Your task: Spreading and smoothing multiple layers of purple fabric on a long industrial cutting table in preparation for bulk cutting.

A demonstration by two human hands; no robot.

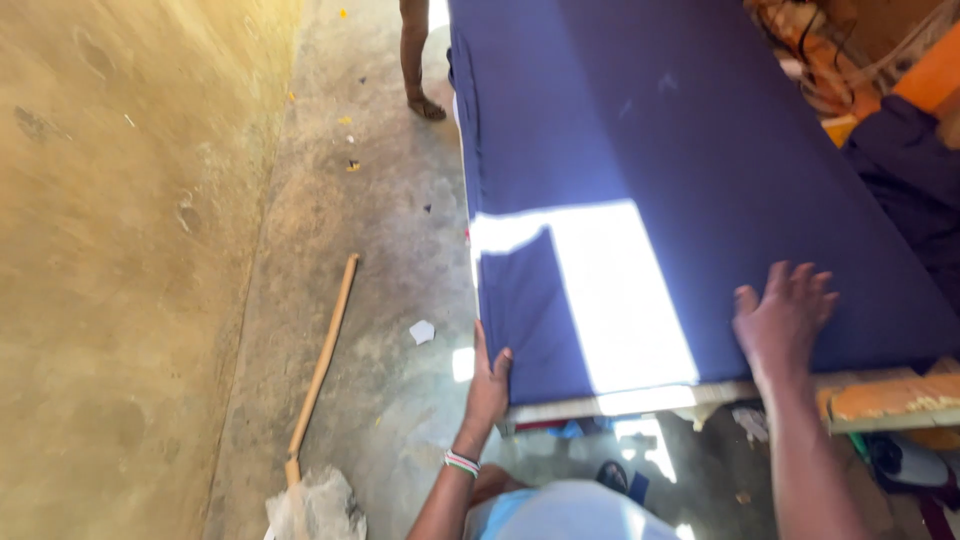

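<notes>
Your left hand (488, 382) sits at the near left corner of the blue mattress (680, 150). Fingers (480, 345) are curled up along its side edge, thumb over the top corner, so you have a light pinch on the cover there. Your right hand (783, 318) lies flat on the top surface near the near edge, fingers (800, 280) spread wide and pointing away from you, palm down, gripping nothing. The mattress runs lengthwise away from you on a wooden frame (880, 400), with a bright sun patch between your hands. A wooden stick (322, 365) lies on the concrete floor (390, 250) to your left, well apart. Another person's leg (414, 60) stands at the far left corner.
</notes>
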